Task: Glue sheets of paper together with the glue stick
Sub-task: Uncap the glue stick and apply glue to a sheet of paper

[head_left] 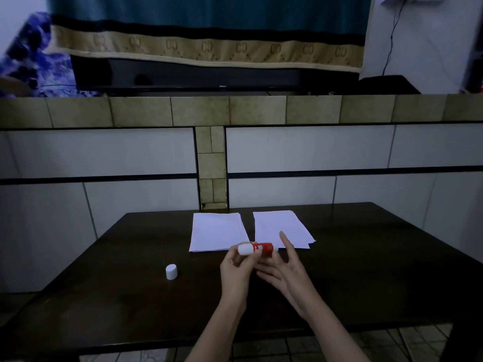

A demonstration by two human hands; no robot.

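Note:
A red glue stick [264,249] with a white end lies sideways above the dark table [104,296], held between both hands. My left hand [236,270] pinches its white end with fingers and thumb. My right hand [285,267] is at the red end with its fingers spread and the index finger straight up; how it touches the stick is hidden. The white cap [171,271] stands alone on the table to the left. Behind the hands lie two stacks of white paper, the left stack [217,231] and the right stack [281,226], side by side.
The table's far edge meets a tiled wall [104,152] with a tan ledge. Above it sit a dark television [209,77] and a hanging cloth. The floor shows past the table's near edge.

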